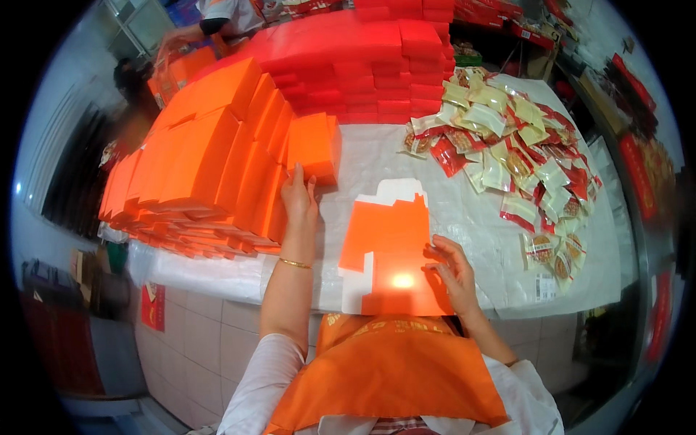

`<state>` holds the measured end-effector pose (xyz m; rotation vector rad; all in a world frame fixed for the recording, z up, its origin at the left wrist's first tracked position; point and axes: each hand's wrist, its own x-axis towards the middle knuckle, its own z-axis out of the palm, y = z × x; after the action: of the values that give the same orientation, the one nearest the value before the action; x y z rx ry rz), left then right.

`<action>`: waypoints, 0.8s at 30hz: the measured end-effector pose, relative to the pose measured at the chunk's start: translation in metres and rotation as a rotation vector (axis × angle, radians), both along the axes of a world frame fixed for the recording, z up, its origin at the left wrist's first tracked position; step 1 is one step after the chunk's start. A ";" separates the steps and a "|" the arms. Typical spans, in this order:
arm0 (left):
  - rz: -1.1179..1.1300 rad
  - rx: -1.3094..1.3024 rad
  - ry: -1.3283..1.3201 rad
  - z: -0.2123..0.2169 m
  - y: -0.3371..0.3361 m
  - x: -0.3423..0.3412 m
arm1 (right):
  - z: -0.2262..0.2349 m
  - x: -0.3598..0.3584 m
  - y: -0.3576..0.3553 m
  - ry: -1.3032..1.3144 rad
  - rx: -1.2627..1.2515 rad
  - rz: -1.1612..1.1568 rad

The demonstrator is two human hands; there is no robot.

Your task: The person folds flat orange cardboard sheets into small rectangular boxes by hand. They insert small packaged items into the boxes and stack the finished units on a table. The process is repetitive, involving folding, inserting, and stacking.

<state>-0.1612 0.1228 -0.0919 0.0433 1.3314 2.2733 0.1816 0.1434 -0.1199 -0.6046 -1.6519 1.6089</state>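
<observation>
A flattened orange carton (395, 250) with white flaps lies on the table in front of me. Over its right edge hovers my right hand (454, 274), fingers apart and loosely curved, holding nothing. My left hand (299, 197), with a gold bangle on the wrist, reaches forward to a folded orange box (310, 147). Its fingertips rest against the near side of that box, thumb and fingers apart and not wrapped round it. The box stands against the right side of a large stack of orange cartons (192, 156).
Red boxes (362, 65) form a long wall at the back. Wrapped snack packets (515, 145) lie heaped at the right, with a few nearer ones (554, 254) at the right front. A white sheet covers the table (370, 156). Another person's arm (185, 34) shows at the far left.
</observation>
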 end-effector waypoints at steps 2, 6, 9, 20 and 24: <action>0.056 0.021 0.119 -0.008 0.000 -0.001 | -0.006 0.007 0.004 -0.043 0.064 0.021; 0.160 0.132 0.047 -0.010 0.008 0.004 | -0.012 0.018 0.006 -0.193 0.177 -0.061; 0.030 -0.024 -0.127 0.011 -0.020 0.047 | 0.005 0.034 0.000 -0.448 0.547 -0.091; -0.628 -0.511 0.868 -0.063 -0.101 0.147 | -0.022 0.044 -0.006 -0.758 0.783 0.072; -0.376 -0.809 1.447 -0.057 -0.071 0.150 | -0.015 0.031 0.022 -0.732 0.872 0.110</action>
<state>-0.0113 0.0519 -0.1491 1.6883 2.4517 1.0214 0.2122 0.1656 -0.1352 -0.6574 -2.6982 0.5719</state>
